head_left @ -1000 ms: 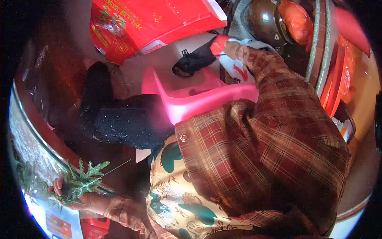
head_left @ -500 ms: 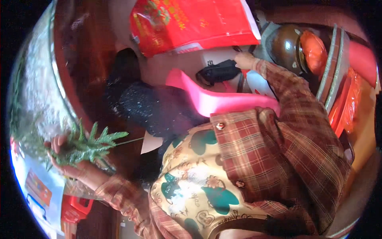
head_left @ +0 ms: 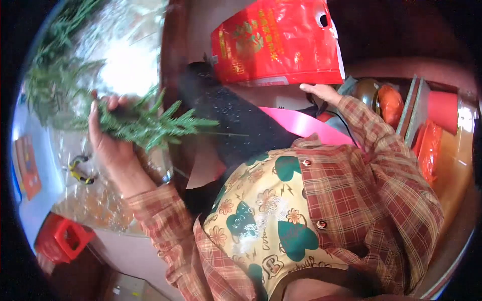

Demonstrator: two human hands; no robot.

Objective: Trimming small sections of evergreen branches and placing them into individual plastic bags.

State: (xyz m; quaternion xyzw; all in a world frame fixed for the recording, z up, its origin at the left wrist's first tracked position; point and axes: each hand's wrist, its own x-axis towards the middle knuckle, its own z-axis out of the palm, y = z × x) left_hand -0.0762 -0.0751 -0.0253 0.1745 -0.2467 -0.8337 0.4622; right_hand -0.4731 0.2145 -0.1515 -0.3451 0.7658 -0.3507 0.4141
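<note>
The feathery green bunch of needle-leaved sprigs (head_left: 165,123) juts over the edge of the table with a glossy, clear-topped surface (head_left: 103,203), its flat fronds splaying toward the person's black trousers flecked with white (head_left: 233,113), a thin bare stem trailing beyond them. More of the same foliage, a loose green heap of sprigs (head_left: 57,90), lies along the table's far side, near a small tool with curved black-and-yellow handles (head_left: 80,169). A crinkled, shiny red printed bag (head_left: 276,47) stands across from the person, close to a smooth pink plastic seat (head_left: 306,124).

Glare bleaches part of the tabletop, and the heap is cut off by the dark rim. I can barely make out the brown glazed jar (head_left: 367,92), half covered by an orange-red plastic bundle (head_left: 390,104).

The bare left hand (head_left: 118,135) has its fingers curled closed around the bunch. The bare right hand (head_left: 324,93) is at the red bag's lower edge, one digit extended; its other fingers are hidden, so I cannot tell whether it grips anything
</note>
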